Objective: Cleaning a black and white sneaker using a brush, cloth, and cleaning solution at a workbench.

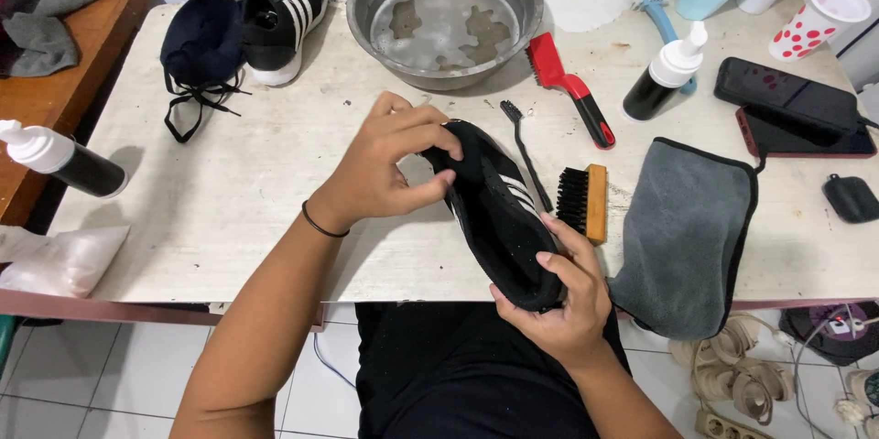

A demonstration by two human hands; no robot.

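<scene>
I hold a black sneaker with white side stripes [499, 215] over the front of a worn white table [238, 192]. My left hand [385, 164] pinches the shoe's far end, fingers curled over its upper edge. My right hand [558, 297] cups the near end from below, at the table's front edge. The matching sneaker [284, 18] stands at the back left beside a dark cloth with laces [197, 54].
A metal basin [446, 13] with shallow water sits at the back. To the right lie a red-handled brush [568, 86], a thin black brush [526, 151], a wooden brush [586, 201], a pump bottle [664, 82], a grey cloth [687, 238] and two phones [792, 109]. Another bottle [64, 160] lies far left.
</scene>
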